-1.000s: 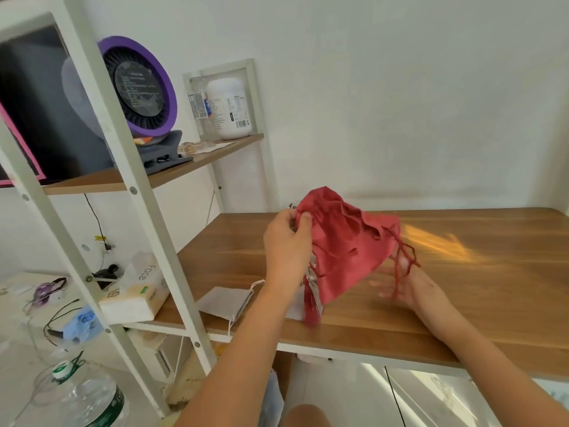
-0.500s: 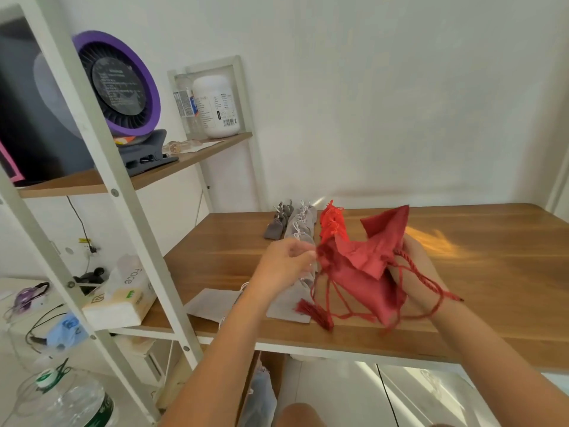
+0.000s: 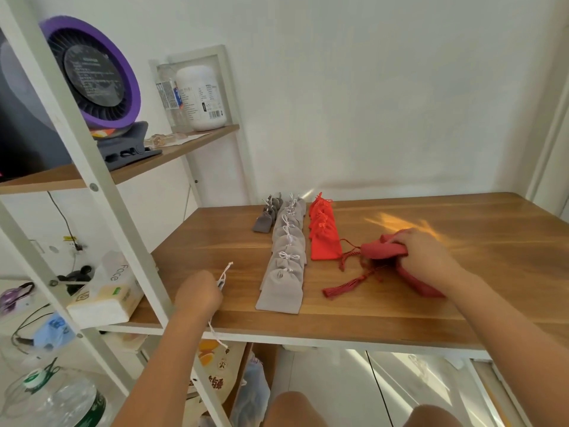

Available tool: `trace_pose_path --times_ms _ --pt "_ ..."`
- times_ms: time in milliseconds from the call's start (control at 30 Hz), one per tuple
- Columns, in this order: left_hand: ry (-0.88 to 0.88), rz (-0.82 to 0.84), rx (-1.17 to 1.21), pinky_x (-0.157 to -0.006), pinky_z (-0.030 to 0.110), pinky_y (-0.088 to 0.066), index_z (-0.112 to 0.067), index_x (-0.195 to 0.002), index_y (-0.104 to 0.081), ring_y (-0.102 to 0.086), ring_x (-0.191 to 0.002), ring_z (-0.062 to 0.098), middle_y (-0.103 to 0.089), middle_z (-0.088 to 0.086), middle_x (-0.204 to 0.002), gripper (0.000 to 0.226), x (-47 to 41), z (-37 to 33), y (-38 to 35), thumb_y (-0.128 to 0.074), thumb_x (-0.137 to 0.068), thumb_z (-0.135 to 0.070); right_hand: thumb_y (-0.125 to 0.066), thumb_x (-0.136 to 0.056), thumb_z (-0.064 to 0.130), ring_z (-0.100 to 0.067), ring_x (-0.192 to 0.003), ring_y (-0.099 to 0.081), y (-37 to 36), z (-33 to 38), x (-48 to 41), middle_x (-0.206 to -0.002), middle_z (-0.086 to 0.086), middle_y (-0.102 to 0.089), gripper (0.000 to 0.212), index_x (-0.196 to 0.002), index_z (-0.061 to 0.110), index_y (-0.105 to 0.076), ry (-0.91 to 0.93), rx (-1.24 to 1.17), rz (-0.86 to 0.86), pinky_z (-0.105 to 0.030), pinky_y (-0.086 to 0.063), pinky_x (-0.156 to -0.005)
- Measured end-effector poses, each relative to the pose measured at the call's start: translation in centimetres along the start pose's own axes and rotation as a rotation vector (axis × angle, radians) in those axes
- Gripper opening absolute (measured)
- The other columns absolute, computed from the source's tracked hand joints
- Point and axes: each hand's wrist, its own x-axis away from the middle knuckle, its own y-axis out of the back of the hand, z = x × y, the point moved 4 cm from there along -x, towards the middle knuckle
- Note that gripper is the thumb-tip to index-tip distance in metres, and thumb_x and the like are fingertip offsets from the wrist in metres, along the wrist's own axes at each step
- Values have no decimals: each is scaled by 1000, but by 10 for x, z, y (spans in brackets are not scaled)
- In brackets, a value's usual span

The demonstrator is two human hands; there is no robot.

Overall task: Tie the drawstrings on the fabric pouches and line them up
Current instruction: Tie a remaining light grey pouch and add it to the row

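My right hand [image 3: 428, 257] is clenched on a dark red pouch [image 3: 381, 251]. The fingers curl over its bunched top and hold it down on the wooden table [image 3: 400, 318], and the rest of the pouch runs back under my palm toward the wrist. Its red cord [image 3: 351, 257] loops out just left of my knuckles and trails toward me, ending in a tassel [image 3: 337, 291] that lies flat on the wood.

My left hand [image 3: 198, 292] is closed around a white drawstring [image 3: 227, 269]. One end pokes up beyond my knuckles and the other dangles below my wrist, over the table's front edge. My hand hides whatever that string is attached to, so I cannot tell what it is.

Between my two grips, the pouches lie in rows running away from me. The row of light grey pouches [image 3: 284, 266] is just right of my left hand. The row of bright red pouches [image 3: 323, 235] is just left of the cord at my right hand. A few dark grey pouches [image 3: 266, 215] sit well beyond my left hand, beside the far end of the light grey row.
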Motion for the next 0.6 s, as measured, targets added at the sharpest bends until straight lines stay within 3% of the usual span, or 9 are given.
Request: trace_pose_path --times_ms 67,133,233,333,433,533,600 --pt "-28 -94 64 -48 24 -37 -15 -69 -53 -54 -60 13 -57 1 -69 26 1 -1 7 -59 -93 -22 -71 -82 39 -26 -127 -42 -14 6 10 -141 -5 -45 57 -135 29 -51 70 41 201 -37 -35 -107" --pt "-96 -259 239 -50 26 -43 -16 -76 -62 -58 -59 13 -61 -1 -67 23 9 -6 20 -57 -94 -30 -69 -74 62 -23 -137 -33 -23 11 20 -150 -1 -36 82 -144 31 -40 75 -13 328 -37 -29 -113" --pt "-275 -362 623 -57 25 -52 -21 -80 -68 -62 -59 6 -65 -6 -66 23 36 -28 50 -58 -93 -36 -60 -79 65 -18 -131 -42 -23 18 24 -145 3 -46 71 -139 30 -48 107 -107 246 -31 -34 -106" --pt "-381 -219 903 -55 14 -48 -26 -76 -67 -62 -57 0 -68 -6 -70 16 56 -58 74 -63 -90 -31 -56 -90 51 -14 -111 -54 -13 22 23 -126 5 -62 38 -120 28 -65 107 -138 82 -27 -41 -87" --pt "-401 71 1162 -50 18 -50 -10 -87 -70 -62 -52 5 -68 1 -71 13 60 -88 68 -66 -89 -22 -59 -92 39 -12 -98 -56 4 28 27 -106 6 -66 21 -104 26 -71 120 -232 -80 -26 -40 -79" --pt "-369 279 1323 -48 22 -51 5 -97 -64 -63 -52 15 -67 8 -70 20 67 -115 48 -63 -90 -13 -59 -87 48 -5 -96 -59 24 45 42 -94 18 -67 18 -93 35 -69 204 -510 -202 -22 -41 -79" --pt "-362 349 1384 -47 23 -51 7 -96 -62 -65 -53 22 -67 17 -76 17 74 -132 38 -61 -91 -9 -62 -75 60 5 -97 -59 31 63 54 -97 25 -68 20 -90 49 -67 276 -754 -129 -15 -42 -84"
